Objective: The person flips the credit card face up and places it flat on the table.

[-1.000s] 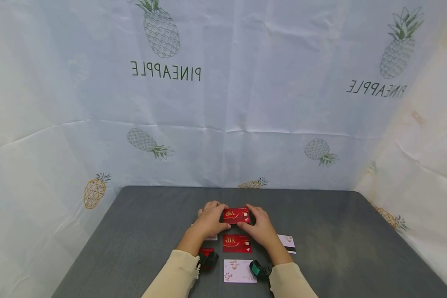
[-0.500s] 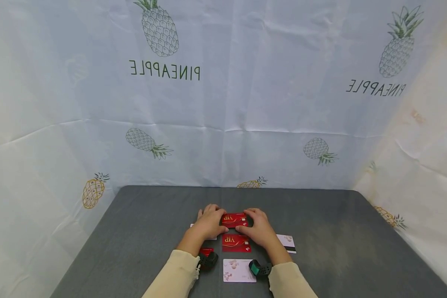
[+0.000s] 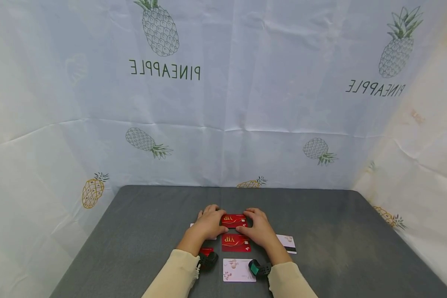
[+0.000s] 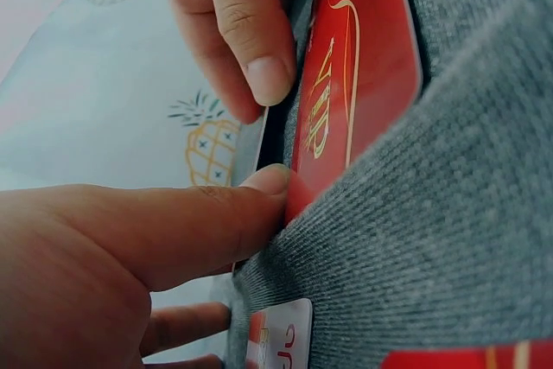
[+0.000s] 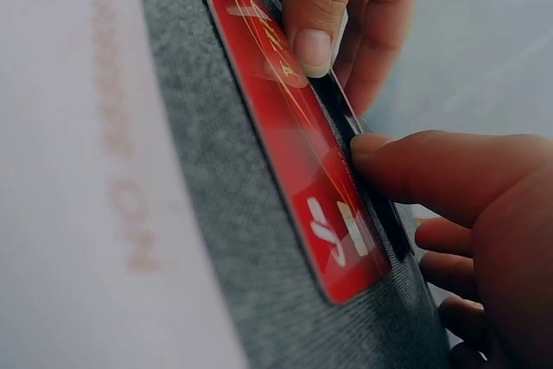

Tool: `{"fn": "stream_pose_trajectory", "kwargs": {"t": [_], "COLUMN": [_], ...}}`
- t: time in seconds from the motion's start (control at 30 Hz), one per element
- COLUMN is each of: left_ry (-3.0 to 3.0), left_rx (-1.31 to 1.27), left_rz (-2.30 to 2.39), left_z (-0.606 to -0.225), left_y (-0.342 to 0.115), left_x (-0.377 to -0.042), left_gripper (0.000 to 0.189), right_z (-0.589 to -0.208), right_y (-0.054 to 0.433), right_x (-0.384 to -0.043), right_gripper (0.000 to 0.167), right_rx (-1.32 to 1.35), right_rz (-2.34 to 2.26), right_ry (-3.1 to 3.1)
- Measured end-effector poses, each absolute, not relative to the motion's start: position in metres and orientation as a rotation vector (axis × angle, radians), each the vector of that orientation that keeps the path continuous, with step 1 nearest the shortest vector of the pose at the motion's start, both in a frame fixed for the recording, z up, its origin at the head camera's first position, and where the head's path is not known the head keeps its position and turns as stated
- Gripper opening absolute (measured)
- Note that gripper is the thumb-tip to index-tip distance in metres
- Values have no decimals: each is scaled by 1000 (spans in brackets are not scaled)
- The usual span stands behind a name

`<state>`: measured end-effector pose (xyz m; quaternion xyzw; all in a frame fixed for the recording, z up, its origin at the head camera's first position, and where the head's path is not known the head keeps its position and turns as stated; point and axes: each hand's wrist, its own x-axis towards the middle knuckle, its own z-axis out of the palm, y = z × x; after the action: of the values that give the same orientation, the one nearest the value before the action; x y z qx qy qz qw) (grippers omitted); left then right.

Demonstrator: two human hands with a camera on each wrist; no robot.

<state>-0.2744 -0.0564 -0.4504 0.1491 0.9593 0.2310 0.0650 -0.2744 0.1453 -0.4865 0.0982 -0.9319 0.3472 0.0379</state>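
Observation:
A red VIP card (image 3: 233, 220) is held between both hands at the far end of the group of cards. My left hand (image 3: 209, 222) grips its left end, thumb at the near edge and fingers at the far edge. On its right end my right hand (image 3: 260, 227) has a similar hold. Both wrist views show this card nearly edge-on, its underside dark; whether it touches the table cannot be told. A second red VIP card (image 3: 236, 243) lies flat just nearer, below the thumbs. It fills much of the left wrist view (image 4: 367, 66).
A pale floral card (image 3: 239, 270) lies nearest. Under the left forearm another red card (image 3: 207, 251) is partly hidden, and a pale card (image 3: 213, 238) peeks out above it. A striped white card (image 3: 287, 243) lies right on the grey table (image 3: 339, 231). Pineapple-print cloth (image 3: 246, 103) hangs behind.
Both hands brought the far red VIP card slightly down and nearer the second red card, mostly in the first half second. Since then they have hardly moved.

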Motion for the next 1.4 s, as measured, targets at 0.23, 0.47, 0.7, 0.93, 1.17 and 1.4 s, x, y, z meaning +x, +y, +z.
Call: {"fn": "stream_pose_trajectory", "kwargs": {"t": [0.23, 0.47, 0.7, 0.93, 1.17, 1.4], "left_ry": [2884, 2866, 2904, 2883, 2825, 2765], "left_rx": [472, 483, 525, 692, 910, 937], "left_rz": [695, 706, 706, 700, 582, 553], "left_z": [-455, -460, -452, -424, -422, -431], "left_y": [-53, -49, -44, -19, 8, 18], "left_x": [-273, -271, -270, -255, -236, -224], "left_gripper": [57, 59, 60, 64, 62, 61], "right_z": [-488, -482, -468, -460, -459, -465], "right_y": [150, 155, 181, 235, 273, 279], "right_x": [-268, -259, -252, -234, -218, -211], "right_gripper": [61, 52, 50, 55, 68, 62], "right_rx": [280, 250, 185, 233, 293, 274], "right_rz": [1068, 1093, 1105, 1003, 971, 1064], "right_ry": [-2855, -2831, -2867, -2942, -2971, -2931]}}
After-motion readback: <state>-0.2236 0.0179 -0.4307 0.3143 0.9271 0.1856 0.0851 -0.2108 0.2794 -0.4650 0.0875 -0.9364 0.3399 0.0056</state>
